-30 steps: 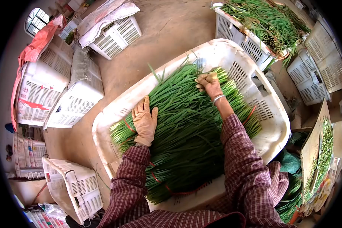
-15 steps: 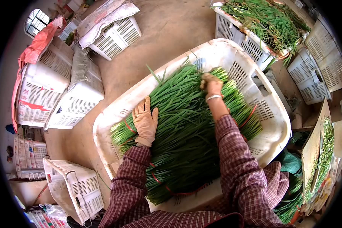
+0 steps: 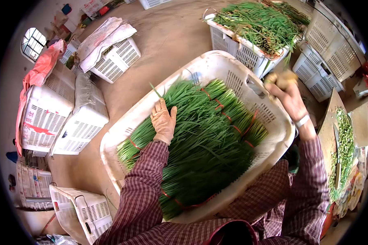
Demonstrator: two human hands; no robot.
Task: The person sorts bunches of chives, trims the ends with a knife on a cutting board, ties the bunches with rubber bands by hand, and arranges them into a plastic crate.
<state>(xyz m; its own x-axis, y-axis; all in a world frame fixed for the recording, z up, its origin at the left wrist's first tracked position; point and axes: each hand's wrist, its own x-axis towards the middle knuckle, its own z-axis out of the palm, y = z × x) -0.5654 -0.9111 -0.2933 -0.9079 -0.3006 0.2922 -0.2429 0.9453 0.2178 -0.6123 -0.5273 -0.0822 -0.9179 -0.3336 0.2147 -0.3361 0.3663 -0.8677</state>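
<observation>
Mid-frame, greens [image 3: 196, 122] under the flat left hand [image 3: 163, 121] look soft, best gripped by banded stalks [image 3: 235, 102]; the right hand [image 3: 285, 90] is too blurred to tell.

Bundled greens [image 3: 192, 118] in the crate [image 3: 278, 136] before the person, left hand [image 3: 163, 120] on them, right hand [image 3: 288, 92] near the crate's right rim. Behind, a second crate [image 3: 229, 47] bears loose greens [image 3: 253, 20]. Left, a sack [image 3: 106, 38] on another crate [image 3: 120, 61]; right, a knife [image 3: 338, 171] on a board [image 3: 325, 122].
</observation>
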